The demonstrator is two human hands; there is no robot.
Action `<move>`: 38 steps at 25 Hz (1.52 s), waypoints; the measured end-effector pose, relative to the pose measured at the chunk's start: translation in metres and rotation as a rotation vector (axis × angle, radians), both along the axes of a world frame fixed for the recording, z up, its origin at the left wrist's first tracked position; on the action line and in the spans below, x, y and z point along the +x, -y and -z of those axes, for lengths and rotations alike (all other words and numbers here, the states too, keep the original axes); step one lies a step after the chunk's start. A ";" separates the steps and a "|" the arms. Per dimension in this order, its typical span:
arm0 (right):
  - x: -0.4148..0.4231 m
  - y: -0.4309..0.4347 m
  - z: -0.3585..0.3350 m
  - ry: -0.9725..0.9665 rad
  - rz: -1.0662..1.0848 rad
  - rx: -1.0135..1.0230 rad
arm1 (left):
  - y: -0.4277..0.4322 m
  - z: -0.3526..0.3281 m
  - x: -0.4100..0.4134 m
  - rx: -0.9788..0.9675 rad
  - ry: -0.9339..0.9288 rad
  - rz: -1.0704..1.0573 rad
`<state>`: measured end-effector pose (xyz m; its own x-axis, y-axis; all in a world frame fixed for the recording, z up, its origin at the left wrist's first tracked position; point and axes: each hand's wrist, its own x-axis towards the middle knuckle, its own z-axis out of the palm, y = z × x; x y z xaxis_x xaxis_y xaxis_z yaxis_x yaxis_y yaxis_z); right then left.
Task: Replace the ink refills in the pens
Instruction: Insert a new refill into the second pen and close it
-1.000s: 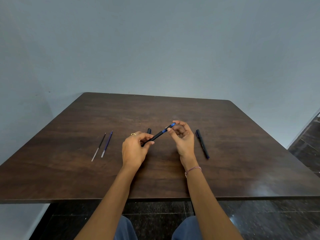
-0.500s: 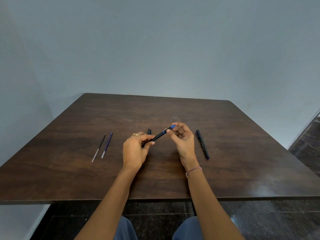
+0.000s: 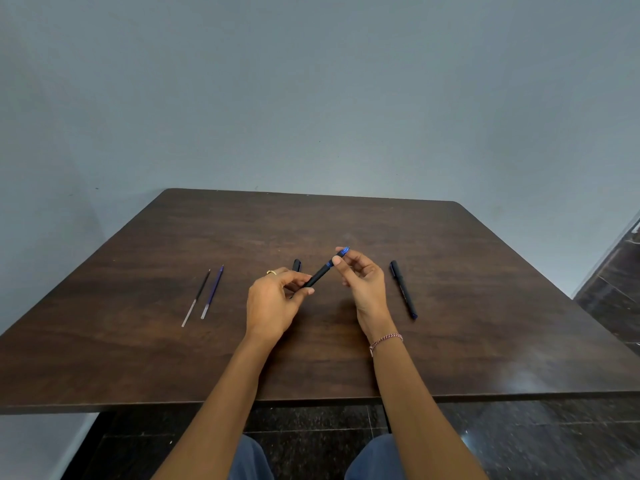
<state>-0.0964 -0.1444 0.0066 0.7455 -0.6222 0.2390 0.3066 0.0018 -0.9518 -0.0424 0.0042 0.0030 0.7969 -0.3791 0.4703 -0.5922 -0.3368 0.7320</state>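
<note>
**Desk:** What do you have in the grip right now?

**Operator:** I have the pen (image 3: 320, 271) held at both ends, clear of the table (image 3: 346, 220). My left hand (image 3: 273, 303) is curled round the rear of the dark barrel. My right hand (image 3: 363, 282) pinches the blue tip section (image 3: 343, 252) narrowly between thumb and fingertips (image 3: 336, 261), with the other fingers loosely curled.

**Desk:** Which way does it lie?

**Operator:** From the left grip the long axis runs up toward 2 o'clock, and the blue end is the far, raised one. I'd say I'm unscrewing that section, so the next move turns on keeping my right-hand twist in line with that axis. I can't tell whether a seam has opened.

**Desk:** And outward from there?

**Operator:** Just past my left knuckles, at 12 o'clock, a short dark piece (image 3: 296, 265) lies on the wood; I take it for the cap. At 3 o'clock from the right hand is the second pen (image 3: 403, 289), near but not touching, running 11 to 5. At 9 o'clock, well apart from the left hand, the black refill (image 3: 196, 297) and the blue refill (image 3: 212, 292) lie side by side, both running 1 to 7. The left hand is nearer those.
</note>
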 end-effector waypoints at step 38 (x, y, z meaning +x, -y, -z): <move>-0.003 0.006 -0.003 0.076 -0.336 0.351 | -0.001 0.002 0.003 -0.048 -0.335 0.287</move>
<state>-0.0998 -0.1499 0.0092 0.9073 -0.4034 0.1190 0.3025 0.4294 -0.8509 -0.0395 0.0048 0.0012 0.7740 -0.5915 0.2259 -0.3838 -0.1546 0.9104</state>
